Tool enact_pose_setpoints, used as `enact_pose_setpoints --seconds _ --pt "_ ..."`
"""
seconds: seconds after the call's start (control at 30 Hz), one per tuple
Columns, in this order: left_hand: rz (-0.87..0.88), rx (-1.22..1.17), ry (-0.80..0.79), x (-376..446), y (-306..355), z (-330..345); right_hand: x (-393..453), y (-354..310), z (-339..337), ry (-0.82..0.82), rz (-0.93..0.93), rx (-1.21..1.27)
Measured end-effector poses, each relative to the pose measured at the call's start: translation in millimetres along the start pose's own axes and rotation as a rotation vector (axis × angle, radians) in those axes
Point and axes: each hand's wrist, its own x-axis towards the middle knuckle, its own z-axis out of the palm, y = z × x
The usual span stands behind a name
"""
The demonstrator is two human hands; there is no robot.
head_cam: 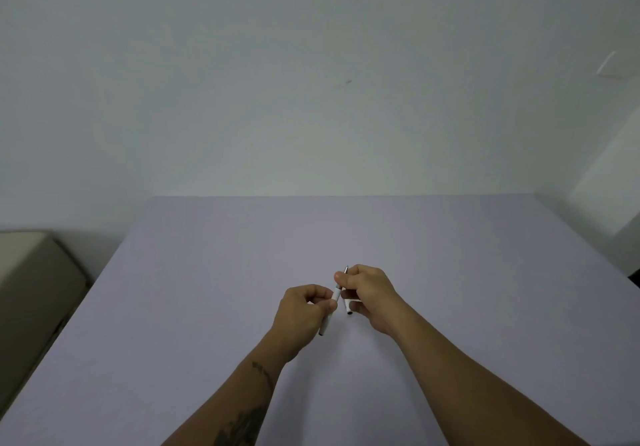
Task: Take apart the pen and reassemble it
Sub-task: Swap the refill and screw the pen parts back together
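Fingers [320, 295] of both hands pinch a slim white cylindrical pen [333, 302] above the smooth lavender table [207, 272].

Both hands [341, 302] grip a white pen [332, 302] above the table [207, 272].

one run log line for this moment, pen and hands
left hand: holds white pen barrel | right hand: holds thin tipped pen part | pieces meet between hands | above table
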Motion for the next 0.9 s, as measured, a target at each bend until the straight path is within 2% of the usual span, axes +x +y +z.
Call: enact_pose_setpoints --seconds 0.13,0.23,0.53,0.77,0.9 --pt "-0.006 -0.014 0.004 -2.7 -1.5 -7.5 -7.8 -1.1 -0.8 -0.111 0.059 0.122" --pt "-0.005 -0.019 0.006 -5.3 -4.4 -12.0 -11.2 -0.9 0.7 -0.149 0.035 0.082" --pt "0.017 0.012 0.036 -14.1 -8.9 -13.6 -15.1 2.4 15.7 0.013 -0.057 -0.091" --pt "0.023 -0.006 0.04 -16.0 -7.1 -17.1 -22.6 1.0 10.5 -0.13 0.006 0.034" --pt "0.021 -0.015 0.031 -17.5 -6.3 -15.8 -22.1 1.7 10.2 -0.075 -0.014 -0.017"
